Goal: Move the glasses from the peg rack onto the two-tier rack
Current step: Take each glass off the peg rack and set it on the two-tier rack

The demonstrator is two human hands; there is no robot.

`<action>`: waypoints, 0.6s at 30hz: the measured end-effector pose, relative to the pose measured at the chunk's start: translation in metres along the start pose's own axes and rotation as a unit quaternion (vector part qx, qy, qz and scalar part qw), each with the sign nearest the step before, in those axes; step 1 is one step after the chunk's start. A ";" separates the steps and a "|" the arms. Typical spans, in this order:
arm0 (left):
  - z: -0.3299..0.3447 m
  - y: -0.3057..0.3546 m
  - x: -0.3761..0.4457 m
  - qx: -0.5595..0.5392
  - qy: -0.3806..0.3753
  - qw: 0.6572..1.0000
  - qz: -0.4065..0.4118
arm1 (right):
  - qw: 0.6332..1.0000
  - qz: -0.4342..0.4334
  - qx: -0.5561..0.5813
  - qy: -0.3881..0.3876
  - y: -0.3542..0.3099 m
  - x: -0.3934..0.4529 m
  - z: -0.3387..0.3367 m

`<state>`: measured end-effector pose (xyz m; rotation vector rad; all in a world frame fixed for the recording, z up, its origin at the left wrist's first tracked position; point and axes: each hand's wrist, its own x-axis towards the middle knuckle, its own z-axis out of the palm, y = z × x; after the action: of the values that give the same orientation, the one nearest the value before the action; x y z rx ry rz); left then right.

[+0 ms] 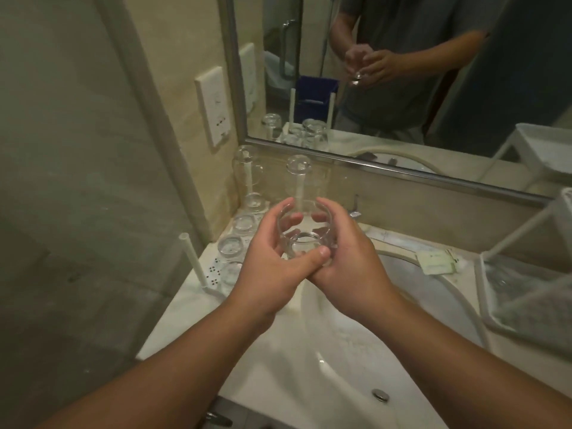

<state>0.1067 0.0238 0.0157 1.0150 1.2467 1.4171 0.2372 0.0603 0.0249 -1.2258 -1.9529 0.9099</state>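
A clear drinking glass [305, 233] is held above the counter between both hands, its mouth tilted away from me. My left hand [266, 264] wraps its left side with the thumb across the base. My right hand [349, 258] cups its right side. On the left stands the white peg rack [213, 275], with several clear glasses upside down on its pegs, among them a tall one [247, 171] and another [298, 174] at the back. One peg [193, 261] at the front stands bare. The white mesh two-tier rack [526, 292] stands at the right edge.
A white sink basin [387, 335] with a drain [380, 395] lies below my arms. A faucet [356, 209] stands behind the hands. A mirror [402, 72] spans the wall and a glass partition [77, 212] closes the left side. Small paper packets [435, 261] lie on the counter.
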 end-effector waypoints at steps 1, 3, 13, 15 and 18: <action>0.010 -0.002 0.000 0.001 -0.011 1.000 -0.002 | 1.000 0.008 0.003 0.006 0.006 -0.004 -0.008; 0.032 -0.007 0.001 0.003 -0.035 0.999 -0.007 | 0.999 0.024 0.007 0.021 0.018 -0.014 -0.026; 0.156 -0.033 -0.011 0.021 -0.155 0.987 -0.034 | 0.986 0.102 0.029 0.128 0.086 -0.074 -0.117; 0.181 -0.038 -0.014 0.031 -0.180 0.982 -0.042 | 0.982 0.116 0.031 0.145 0.100 -0.088 -0.135; 0.217 -0.047 -0.020 0.049 -0.205 0.976 -0.045 | 0.976 0.133 0.038 0.171 0.120 -0.108 -0.161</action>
<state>0.3274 0.0472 -0.0020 1.2294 1.0461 1.0181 0.4621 0.0338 -0.0032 -1.5119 -1.4958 0.8285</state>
